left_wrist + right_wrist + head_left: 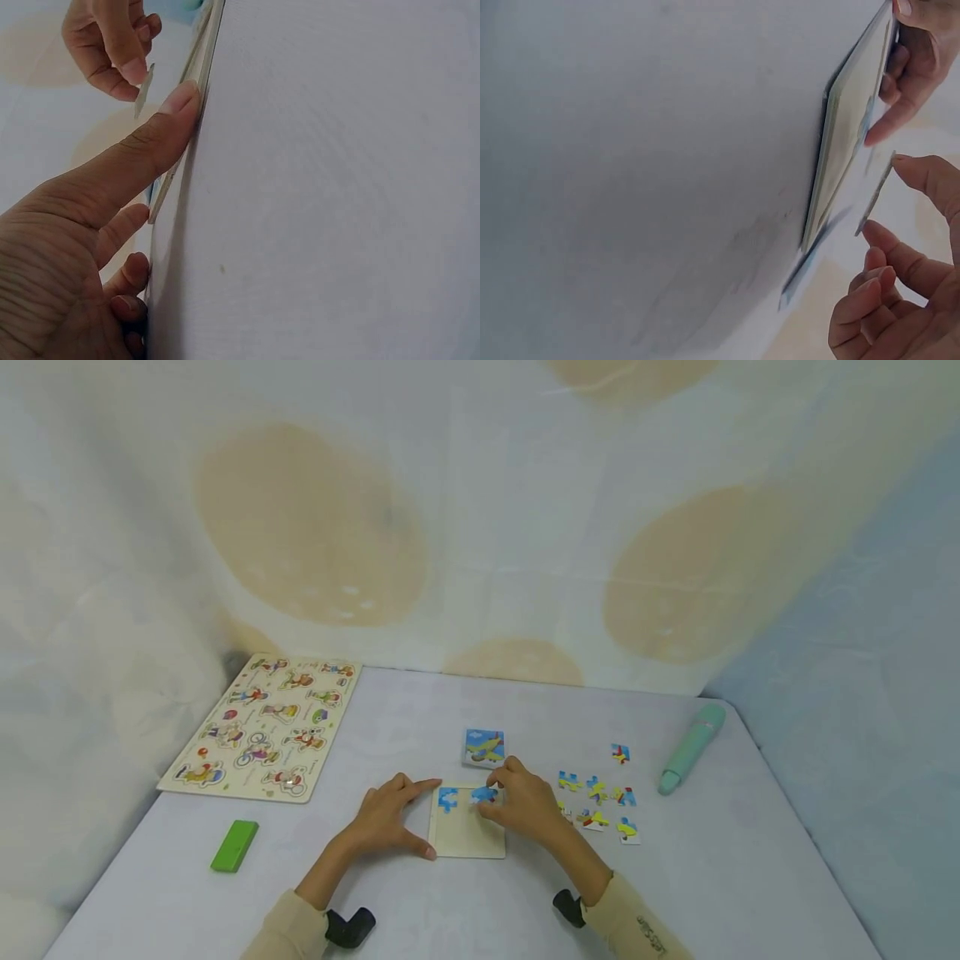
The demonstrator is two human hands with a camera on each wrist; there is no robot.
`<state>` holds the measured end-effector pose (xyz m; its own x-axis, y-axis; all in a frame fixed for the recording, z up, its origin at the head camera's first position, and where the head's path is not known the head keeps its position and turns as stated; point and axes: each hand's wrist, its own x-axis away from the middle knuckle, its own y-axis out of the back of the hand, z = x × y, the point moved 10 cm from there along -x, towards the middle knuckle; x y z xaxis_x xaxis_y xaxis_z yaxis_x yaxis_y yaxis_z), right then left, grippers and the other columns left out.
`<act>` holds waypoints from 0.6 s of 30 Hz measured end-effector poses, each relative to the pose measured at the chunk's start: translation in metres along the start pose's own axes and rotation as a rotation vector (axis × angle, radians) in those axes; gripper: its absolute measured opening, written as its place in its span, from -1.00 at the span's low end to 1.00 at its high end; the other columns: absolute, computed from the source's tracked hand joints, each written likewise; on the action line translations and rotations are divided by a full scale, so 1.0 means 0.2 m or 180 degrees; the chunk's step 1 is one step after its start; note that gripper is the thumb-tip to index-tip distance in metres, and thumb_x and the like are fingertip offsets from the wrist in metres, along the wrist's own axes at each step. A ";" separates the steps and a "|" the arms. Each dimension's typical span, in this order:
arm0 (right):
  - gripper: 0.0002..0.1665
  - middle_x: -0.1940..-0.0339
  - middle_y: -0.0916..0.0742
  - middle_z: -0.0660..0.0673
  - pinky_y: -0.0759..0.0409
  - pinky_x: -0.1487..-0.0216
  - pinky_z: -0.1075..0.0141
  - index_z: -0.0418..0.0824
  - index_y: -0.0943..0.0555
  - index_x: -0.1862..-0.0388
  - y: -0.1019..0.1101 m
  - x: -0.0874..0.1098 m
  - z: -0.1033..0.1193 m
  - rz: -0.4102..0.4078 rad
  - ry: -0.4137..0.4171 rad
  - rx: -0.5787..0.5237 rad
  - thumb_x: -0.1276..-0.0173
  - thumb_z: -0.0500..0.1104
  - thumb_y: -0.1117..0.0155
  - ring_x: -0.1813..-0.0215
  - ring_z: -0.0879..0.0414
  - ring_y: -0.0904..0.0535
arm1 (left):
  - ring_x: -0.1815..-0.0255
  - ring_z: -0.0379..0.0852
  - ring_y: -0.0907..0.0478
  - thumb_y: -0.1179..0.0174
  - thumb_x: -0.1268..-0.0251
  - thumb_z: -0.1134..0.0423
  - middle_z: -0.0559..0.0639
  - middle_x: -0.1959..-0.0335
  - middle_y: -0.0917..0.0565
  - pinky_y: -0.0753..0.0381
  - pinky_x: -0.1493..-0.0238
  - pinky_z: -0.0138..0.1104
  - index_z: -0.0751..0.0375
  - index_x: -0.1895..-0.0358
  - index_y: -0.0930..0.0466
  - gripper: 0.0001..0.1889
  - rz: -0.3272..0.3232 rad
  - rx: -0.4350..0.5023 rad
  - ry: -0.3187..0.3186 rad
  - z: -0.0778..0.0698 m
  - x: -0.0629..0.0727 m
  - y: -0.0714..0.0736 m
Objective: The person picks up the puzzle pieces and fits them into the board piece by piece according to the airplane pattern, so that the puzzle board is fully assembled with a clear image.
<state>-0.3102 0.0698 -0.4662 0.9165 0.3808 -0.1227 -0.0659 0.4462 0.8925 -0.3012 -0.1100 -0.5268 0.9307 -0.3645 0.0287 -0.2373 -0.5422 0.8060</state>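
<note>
A small square wooden puzzle board (467, 839) lies flat, with one blue jigsaw piece (447, 798) in its far left corner. My left hand (386, 817) holds the board at its left side, thumb on the near corner and index finger at the far corner. In the left wrist view that thumb (180, 97) presses the board's edge. Between thumb and index finger, my right hand (525, 802) pinches another blue jigsaw piece (483, 795) over the far right part of the board. The right wrist view shows this piece (875, 195) edge-on and tilted, apart from the board.
Several loose jigsaw pieces (596, 789) lie to the right. Behind the board is a picture card (484, 747) with a yellow airplane. A large peg puzzle (277, 727) and a green block (235, 846) are at left; a mint-green pen-like object (692, 750) lies far right.
</note>
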 end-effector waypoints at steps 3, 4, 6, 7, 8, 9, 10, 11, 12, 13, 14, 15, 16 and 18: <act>-0.56 0.25 -0.54 -0.01 -0.42 0.42 0.40 -0.21 -0.71 0.15 -0.04 -0.01 0.00 0.0067 -0.0045 0.0053 -0.12 0.06 -0.53 0.45 0.21 -0.39 | 0.33 -0.18 -0.20 -0.63 0.45 -0.23 -0.12 0.32 -0.28 -0.09 0.27 -0.26 -0.19 -0.40 -0.44 0.07 0.0004 0.0006 -0.0006 0.00 0.00 0.00; -0.56 0.26 -0.54 -0.01 -0.42 0.41 0.40 -0.21 -0.72 0.15 -0.05 -0.02 0.01 0.0081 -0.0057 0.0076 -0.12 0.06 -0.53 0.46 0.21 -0.39 | 0.33 -0.18 -0.20 -0.63 0.45 -0.23 -0.12 0.32 -0.29 -0.09 0.28 -0.26 -0.19 -0.40 -0.44 0.07 0.0001 0.0013 -0.0008 0.00 0.00 0.00; -0.54 0.27 -0.54 -0.01 -0.43 0.42 0.39 -0.22 -0.72 0.17 -0.07 -0.02 0.01 0.0097 -0.0070 0.0117 -0.10 0.07 -0.54 0.48 0.21 -0.38 | 0.33 -0.19 -0.20 -0.63 0.45 -0.23 -0.12 0.32 -0.29 -0.09 0.28 -0.26 -0.19 -0.40 -0.44 0.07 -0.0005 0.0021 -0.0017 0.00 0.00 0.00; -0.54 0.28 -0.53 -0.01 -0.43 0.43 0.39 -0.23 -0.72 0.17 -0.07 -0.03 0.01 0.0103 -0.0084 0.0133 -0.09 0.07 -0.55 0.49 0.21 -0.38 | 0.33 -0.19 -0.20 -0.63 0.45 -0.23 -0.13 0.32 -0.28 -0.09 0.28 -0.26 -0.20 -0.40 -0.44 0.07 -0.0004 0.0021 -0.0017 0.00 0.00 0.00; -0.54 0.29 -0.53 -0.01 -0.43 0.43 0.39 -0.22 -0.73 0.17 -0.08 -0.03 0.01 0.0106 -0.0091 0.0169 -0.09 0.08 -0.55 0.49 0.22 -0.38 | 0.33 -0.19 -0.20 -0.63 0.45 -0.23 -0.13 0.32 -0.29 -0.09 0.28 -0.26 -0.20 -0.40 -0.44 0.07 -0.0006 0.0023 -0.0020 0.00 0.00 0.00; -0.54 0.29 -0.52 -0.01 -0.42 0.43 0.40 -0.22 -0.73 0.18 -0.09 -0.03 0.01 0.0106 -0.0102 0.0207 -0.08 0.08 -0.55 0.49 0.22 -0.37 | 0.33 -0.19 -0.20 -0.63 0.45 -0.23 -0.13 0.32 -0.28 -0.09 0.28 -0.26 -0.20 -0.40 -0.44 0.07 -0.0008 0.0021 -0.0024 0.00 0.00 0.00; -0.53 0.30 -0.52 -0.01 -0.42 0.44 0.40 -0.22 -0.73 0.18 -0.09 -0.04 0.01 0.0101 -0.0111 0.0232 -0.08 0.08 -0.55 0.50 0.22 -0.37 | 0.33 -0.19 -0.20 -0.63 0.45 -0.23 -0.13 0.32 -0.28 -0.09 0.28 -0.26 -0.20 -0.40 -0.44 0.07 -0.0014 0.0020 -0.0026 0.00 0.00 0.00; -0.53 0.30 -0.52 -0.01 -0.42 0.44 0.40 -0.22 -0.73 0.18 -0.10 -0.04 0.01 0.0096 -0.0121 0.0264 -0.08 0.09 -0.55 0.50 0.23 -0.37 | 0.33 -0.19 -0.20 -0.63 0.45 -0.23 -0.13 0.33 -0.28 -0.09 0.28 -0.26 -0.20 -0.40 -0.44 0.07 -0.0016 0.0017 -0.0027 0.00 0.00 0.00; -0.53 0.30 -0.51 -0.01 -0.41 0.45 0.40 -0.22 -0.73 0.18 -0.10 -0.04 0.02 0.0085 -0.0137 0.0275 -0.09 0.09 -0.54 0.50 0.23 -0.37 | 0.33 -0.19 -0.20 -0.63 0.45 -0.23 -0.13 0.33 -0.28 -0.09 0.28 -0.26 -0.20 -0.40 -0.44 0.07 -0.0018 0.0012 -0.0027 0.00 0.00 0.00; -0.54 0.30 -0.51 -0.01 -0.41 0.46 0.41 -0.23 -0.73 0.18 -0.10 -0.05 0.02 0.0070 -0.0141 0.0288 -0.09 0.09 -0.54 0.50 0.23 -0.37 | 0.33 -0.19 -0.20 -0.63 0.45 -0.23 -0.13 0.33 -0.27 -0.09 0.28 -0.26 -0.20 -0.40 -0.44 0.07 -0.0021 0.0004 -0.0026 0.00 0.00 0.00; -0.54 0.30 -0.52 -0.02 -0.40 0.47 0.41 -0.24 -0.74 0.19 -0.10 -0.05 0.02 0.0049 -0.0143 0.0291 -0.09 0.08 -0.54 0.50 0.22 -0.37 | 0.34 -0.20 -0.19 -0.63 0.45 -0.23 -0.13 0.33 -0.27 -0.09 0.28 -0.26 -0.20 -0.40 -0.44 0.07 -0.0026 -0.0002 -0.0029 0.00 0.00 0.00; -0.54 0.31 -0.51 -0.02 -0.39 0.48 0.41 -0.25 -0.74 0.20 -0.10 -0.05 0.02 0.0028 -0.0150 0.0283 -0.09 0.08 -0.53 0.51 0.22 -0.37 | 0.34 -0.20 -0.19 -0.63 0.45 -0.23 -0.13 0.33 -0.27 -0.09 0.28 -0.26 -0.20 -0.40 -0.44 0.07 -0.0029 -0.0009 -0.0031 0.00 0.00 0.00; -0.54 0.32 -0.51 -0.03 -0.39 0.49 0.41 -0.26 -0.74 0.21 -0.09 -0.05 0.03 0.0005 -0.0158 0.0263 -0.09 0.08 -0.53 0.51 0.22 -0.37 | 0.34 -0.20 -0.19 -0.63 0.45 -0.23 -0.13 0.33 -0.27 -0.08 0.28 -0.26 -0.19 -0.40 -0.44 0.07 -0.0034 -0.0010 -0.0034 0.00 0.00 0.00; -0.53 0.34 -0.51 -0.03 -0.38 0.50 0.41 -0.27 -0.74 0.22 -0.09 -0.06 0.04 -0.0029 -0.0187 0.0239 -0.10 0.09 -0.52 0.51 0.21 -0.37 | 0.34 -0.20 -0.19 -0.63 0.45 -0.22 -0.13 0.34 -0.27 -0.08 0.28 -0.27 -0.18 -0.40 -0.44 0.07 -0.0046 -0.0007 -0.0041 0.00 0.00 0.01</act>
<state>-0.3163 0.0516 -0.4779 0.9386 0.3280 -0.1073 -0.0297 0.3867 0.9217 -0.3017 -0.1101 -0.5250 0.9305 -0.3663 0.0095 -0.2231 -0.5458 0.8077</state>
